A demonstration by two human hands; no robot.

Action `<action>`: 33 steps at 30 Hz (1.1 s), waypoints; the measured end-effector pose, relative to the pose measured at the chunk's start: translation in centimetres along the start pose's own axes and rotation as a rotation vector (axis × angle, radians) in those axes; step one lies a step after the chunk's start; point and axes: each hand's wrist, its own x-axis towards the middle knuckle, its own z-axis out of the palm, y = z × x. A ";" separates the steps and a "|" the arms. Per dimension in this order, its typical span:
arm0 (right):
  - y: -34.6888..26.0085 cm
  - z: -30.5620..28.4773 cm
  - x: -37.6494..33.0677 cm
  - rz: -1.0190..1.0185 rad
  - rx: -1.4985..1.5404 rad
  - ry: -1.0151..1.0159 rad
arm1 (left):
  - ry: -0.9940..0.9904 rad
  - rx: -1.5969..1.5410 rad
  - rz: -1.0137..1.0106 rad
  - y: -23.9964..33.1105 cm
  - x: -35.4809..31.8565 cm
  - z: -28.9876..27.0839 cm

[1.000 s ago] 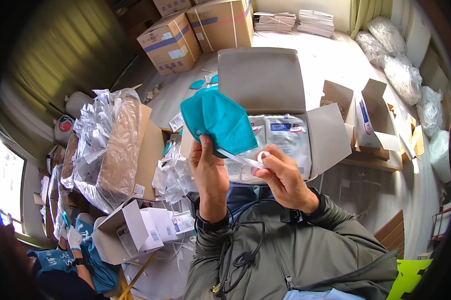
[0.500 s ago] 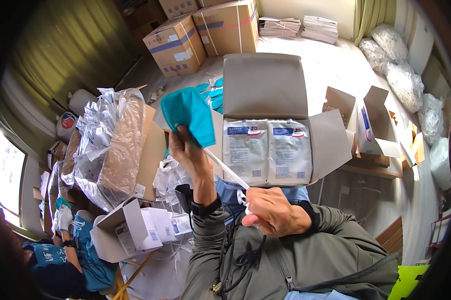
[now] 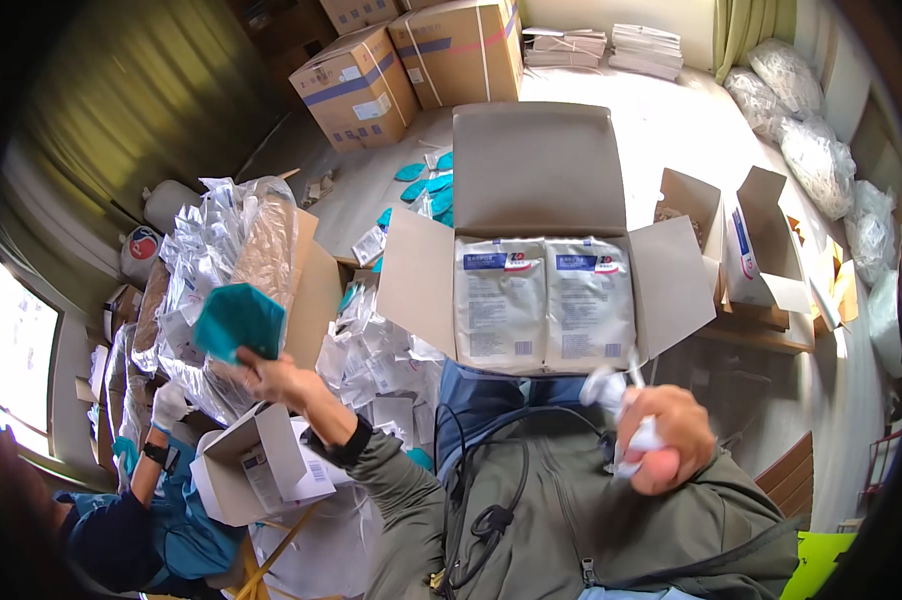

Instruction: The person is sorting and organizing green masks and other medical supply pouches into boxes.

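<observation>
My left hand is out to the left, its fingers closed on the lower edge of a teal folded face mask. The mask is in front of a carton lined with clear plastic and heaped with silvery wrappers. On the right, my right hand is in a fist near my chest, blurred by motion. White elastic straps stick out of that fist, apart from the mask. Between my hands and farther off, an open white box holds two upright silver packets side by side.
Teal masks and crumpled wrappers lie left of the box. A co-worker's gloved hand is at the left, beside a smaller open box. Open cartons and stuffed plastic bags stand right; taped cartons are at the back.
My left hand has moved left and down with the mask. My right hand has gone right with the straps. The strap stretched between mask and fist before no longer joins them.
</observation>
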 end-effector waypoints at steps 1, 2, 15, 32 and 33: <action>-0.5 -0.2 0.3 0.042 -0.080 -0.028 | 0.043 -0.064 0.053 2.5 -0.2 -1.6; -0.4 -0.3 0.1 0.049 -0.113 -0.030 | 0.069 -0.136 0.096 4.0 -0.7 -2.2; 1.0 0.3 0.8 0.113 -0.205 -0.100 | -0.807 0.357 0.001 -1.1 -1.0 8.7; 7.3 -14.6 8.2 0.458 -0.727 0.337 | -0.752 0.075 0.222 5.5 -11.3 -0.6; 9.2 -16.2 9.9 0.481 -0.870 0.220 | -0.737 0.055 0.269 5.8 -11.4 -0.8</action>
